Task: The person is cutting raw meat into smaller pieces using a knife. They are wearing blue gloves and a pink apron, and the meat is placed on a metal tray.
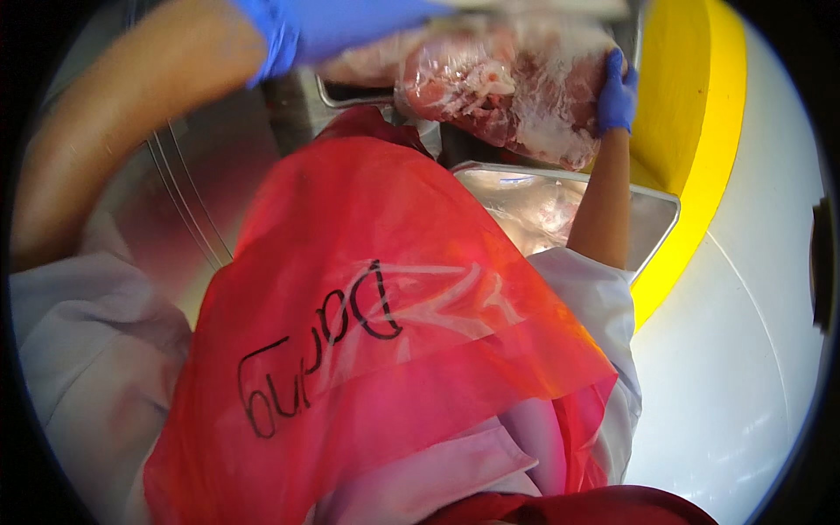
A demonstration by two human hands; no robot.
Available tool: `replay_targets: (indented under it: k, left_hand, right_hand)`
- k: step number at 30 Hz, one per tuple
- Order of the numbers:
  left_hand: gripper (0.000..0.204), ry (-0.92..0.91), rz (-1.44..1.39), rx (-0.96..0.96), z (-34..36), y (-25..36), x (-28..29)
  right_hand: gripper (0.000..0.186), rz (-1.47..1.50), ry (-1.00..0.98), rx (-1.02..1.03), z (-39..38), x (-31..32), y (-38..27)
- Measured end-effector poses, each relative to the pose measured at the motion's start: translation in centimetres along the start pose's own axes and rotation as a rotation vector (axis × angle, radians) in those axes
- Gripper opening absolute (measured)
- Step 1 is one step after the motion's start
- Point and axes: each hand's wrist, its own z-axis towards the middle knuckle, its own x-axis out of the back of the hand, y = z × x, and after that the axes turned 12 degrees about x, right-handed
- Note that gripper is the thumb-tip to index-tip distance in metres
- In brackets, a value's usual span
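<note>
A large piece of raw meat [490,87], pink with white fat and a glossy, film-like sheen, is at the top of the head view. My right hand [618,94], in a blue glove, grips its right side with the fingers pressed against the surface. My left hand [350,26], also blue-gloved, reaches across above the meat's left part. Motion smears it and its fingers do not show clearly. A pale blurred object [560,9] lies along the top edge beyond the left hand; its kind is unclear.
Below the meat is a metal tray [652,223] holding something wrapped in clear plastic [529,206]. Another metal tray's rim [332,96] shows at the left. A yellow curved edge [700,114] borders the right side. My red plastic apron [376,350] fills the middle.
</note>
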Motion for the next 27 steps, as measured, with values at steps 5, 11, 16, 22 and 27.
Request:
replay_targets:
  k: [5, 11, 16, 22, 27]
  left_hand:
    - [0.038, 0.146, -0.016, 0.032, 1.5, -2.1, -3.8]
    - [0.046, 0.244, -0.322, 0.122, 3.7, -7.1, -18.1]
    - [0.046, 0.210, -0.370, 0.173, 6.0, -9.2, -26.8]
    - [0.045, 0.213, -0.469, -0.006, 9.5, -10.5, -33.2]
    - [0.043, 0.105, -0.540, -0.160, 13.5, -11.7, -38.3]
  right_hand:
    - [0.077, -0.007, 0.000, -0.039, 0.0, -0.4, 0.2]
    - [0.074, -0.042, 0.048, -0.013, -0.8, 0.8, 1.0]
    - [0.071, -0.010, 0.017, 0.016, -0.5, 0.8, 1.5]
    - [0.066, -0.140, -0.039, -0.039, 0.0, 0.7, 1.8]
    - [0.063, -0.077, -0.011, 0.043, -0.4, 1.3, 4.4]
